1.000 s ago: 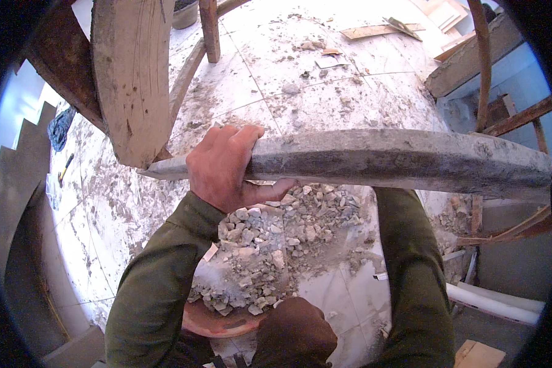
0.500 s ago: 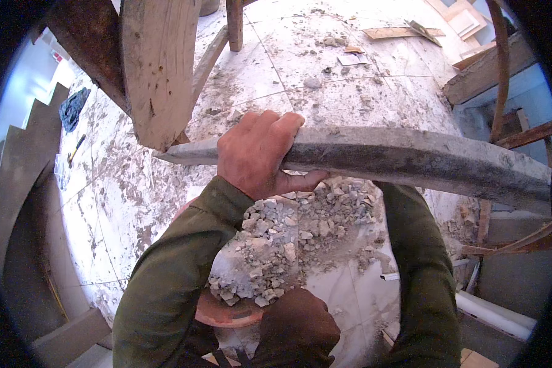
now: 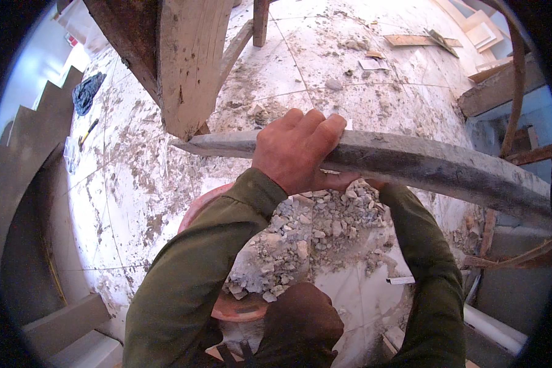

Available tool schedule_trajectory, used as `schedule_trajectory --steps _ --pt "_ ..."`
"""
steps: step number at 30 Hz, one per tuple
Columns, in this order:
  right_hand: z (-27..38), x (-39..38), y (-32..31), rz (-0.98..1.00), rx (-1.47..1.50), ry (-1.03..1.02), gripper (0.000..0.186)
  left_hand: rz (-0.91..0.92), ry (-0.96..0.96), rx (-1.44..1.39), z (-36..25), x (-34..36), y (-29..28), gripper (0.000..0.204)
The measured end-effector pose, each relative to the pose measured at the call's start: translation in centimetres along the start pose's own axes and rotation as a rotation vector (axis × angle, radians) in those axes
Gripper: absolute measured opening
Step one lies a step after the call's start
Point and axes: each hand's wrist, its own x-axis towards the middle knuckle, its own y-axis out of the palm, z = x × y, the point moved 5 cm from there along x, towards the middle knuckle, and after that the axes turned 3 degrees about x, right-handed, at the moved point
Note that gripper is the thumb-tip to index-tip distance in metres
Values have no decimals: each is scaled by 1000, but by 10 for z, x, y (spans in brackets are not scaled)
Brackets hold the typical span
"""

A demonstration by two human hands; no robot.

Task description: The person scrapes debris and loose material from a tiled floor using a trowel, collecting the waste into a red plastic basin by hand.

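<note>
My left hand (image 3: pixel 299 147) grips a long grey beam (image 3: pixel 435 159) from above, fingers over its top edge and thumb along the lower side. The beam runs across the view, looking bowed, its narrow left end touching or very near the foot of a wooden post (image 3: pixel 193 73). Only a sliver of my right hand (image 3: pixel 376 183) shows below the beam; its fingers are hidden behind it. Broken grey rubble (image 3: pixel 300 230) lies heaped under my arms. A reddish round rim (image 3: pixel 242 311), perhaps a basin's, shows beside the heap, partly covered by my left sleeve.
Dust and rubble bits litter the white tiled floor (image 3: pixel 129 208). Wood pieces (image 3: pixel 417 40) lie at the far right. Steps (image 3: pixel 27 147), a black plastic bag (image 3: pixel 87 92) and a yellow-and-black tool (image 3: pixel 89 130) are at the left. A white pipe (image 3: pixel 494 331) lies lower right.
The view has shifted, so most things sit further right. My left hand has slid a little along the beam, away from its narrow end. A sliver of my right hand now shows.
</note>
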Motion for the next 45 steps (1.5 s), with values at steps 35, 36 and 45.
schedule_trajectory --steps 35,36,45 --pt "49 -60 -8 161 -16 -215 22 74 -36 52 -3 3 -3 61" --pt "46 -60 -17 435 -28 -68 21 76 -47 65 -4 4 -4 62" --pt "-50 50 27 -32 -63 268 20 14 -10 41 -5 8 7 65"
